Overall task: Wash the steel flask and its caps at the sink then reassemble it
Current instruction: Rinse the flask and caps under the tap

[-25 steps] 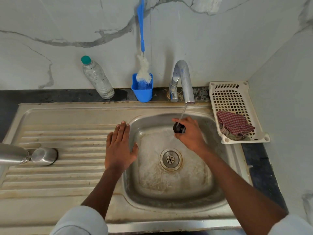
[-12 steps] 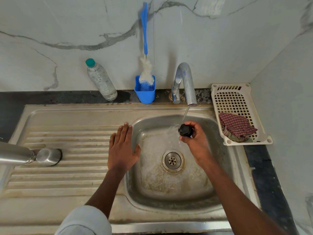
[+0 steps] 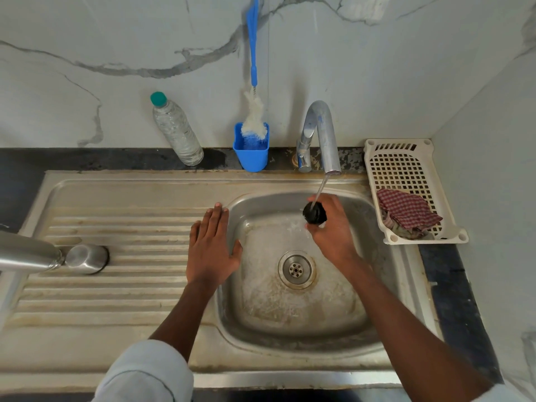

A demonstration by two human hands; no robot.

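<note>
Right hand [image 3: 333, 236] gripping black inner cap [image 3: 314, 213] under tap stream [image 3: 319, 192]; left hand [image 3: 210, 250] flat, holding nothing; best turned slowly, rinsing threads all round.

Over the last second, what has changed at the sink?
The right hand turned the black cap it holds so its round face meets the tap stream. The left hand stays flat on the sink edge; the steel flask and steel cap lie unmoved.

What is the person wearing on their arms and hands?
Both hands, left and right, are bare: no gloves, rings or watch show. Forearms are bare too. Pale grey-white sleeves sit pushed up near the elbows, the left sleeve showing a thin dark seam line; the right sleeve is only partly in view.
</note>
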